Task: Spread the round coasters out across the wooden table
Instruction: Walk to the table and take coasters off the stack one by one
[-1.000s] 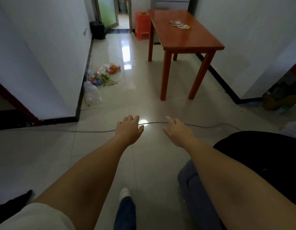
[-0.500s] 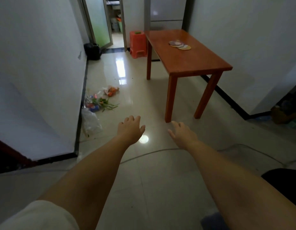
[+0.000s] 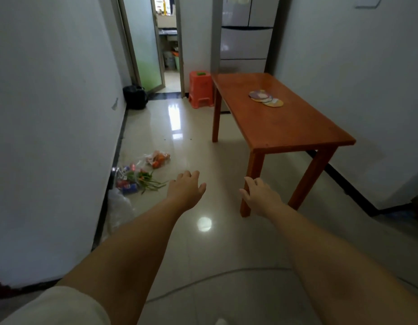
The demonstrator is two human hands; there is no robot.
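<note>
While the reddish-brown rectangular wooden table (image 3: 294, 127) stands ahead at right, the approach step is judged in hand. The overlapping round coasters (image 3: 265, 98) lie clustered mid-table, far side. Left hand (image 3: 186, 190) and right hand (image 3: 259, 195) extend empty, fingers loosely spread. Next: reach the cluster.

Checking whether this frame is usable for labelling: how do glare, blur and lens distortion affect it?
Head view: the glossy floor carries a round lamp reflection and a bright streak from the doorway. The walls and door frame bow from the wide-angle lens. The overlapping coasters on the wooden table look soft, their patterns unreadable. Left hand and right hand show slight blur.
</note>
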